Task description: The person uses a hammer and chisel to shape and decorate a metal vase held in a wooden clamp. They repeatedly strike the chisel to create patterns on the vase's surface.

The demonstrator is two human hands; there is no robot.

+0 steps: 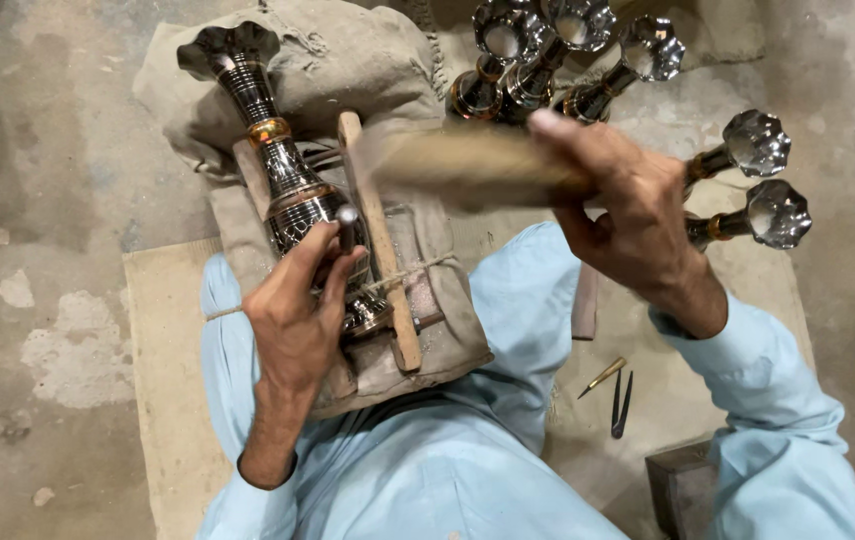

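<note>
Two hands are working at once here. I'm pinching a small metal punch [348, 228] in my left hand [300, 312], fingers curled tight around its shaft, with the tip pressing down on the belly of the metal vase [288, 180]. My right hand [628, 215] is clenching the handle of a wooden mallet [468, 165], raised above the punch and blurring as it swings, so I can't make out the head's shape properly.

I'm keeping the vase lying on its side across my lap, on a padded sack cushion [368, 70], its flared mouth pointing away from me. A wooden bar [380, 240] is lying just beside it on the right, with a cord [418, 272] passing over the bar and the vase's foot, seemingly lashing them to the cushion.

As for progress, I'm judging this as somewhere mid-run: the vase's belly is already showing dense patterning around where my punch is sitting, though I can't tell how much of the surface is still plain. Five more vases [548, 60] are lying on the floor beyond and to the right of my mallet hand, whether finished or waiting I can't say.

Further out, a brass-tipped tool [603, 377] and a dark pair of dividers [621, 403] are resting on the mat [163, 400] by my right leg.
</note>
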